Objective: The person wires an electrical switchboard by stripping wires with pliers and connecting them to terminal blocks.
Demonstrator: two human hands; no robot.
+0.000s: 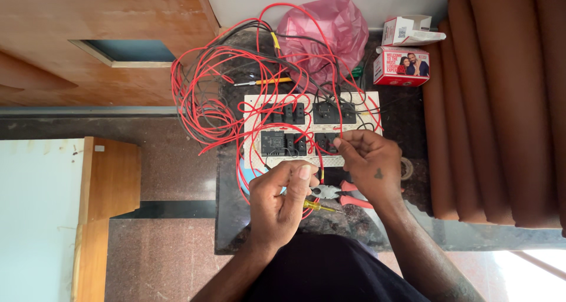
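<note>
1. Left hand [280, 205] is curled, thumb pressed against the fingers [300, 173], pinching a red wire [320, 166] just below the front edge of the switch board [312, 128]
2. Right hand [370, 166] has its fingers pressed together on the same red wire at the board's front right, near the lower right black module
3. Switch board lies flat at the middle of the dark stone counter [407, 116], wiring side up, black modules in two rows
4. Hidden: my hands cover the board's front edge, so I can't make out where the pinched wire ends
5. Pliers [342, 195] with red handles lie on the counter between my hands, partly under the right wrist; a yellow screwdriver [318, 206] sits just beside them, its handle behind my left hand
6. Something blue under my left hand, too covered to identify
7. Red wire tangle [206, 96] loops over the board and spills past the counter's left edge; black wires run through it, routing hard to follow
8. Pink plastic bag [324, 28] at the back by the wall, two small cartons [404, 51] at back right
9. Room: brown curtain [501, 101] crowds the right edge, wooden furniture at left; bare counter only at front right
10. Front edge of the counter is hidden by my body
</note>
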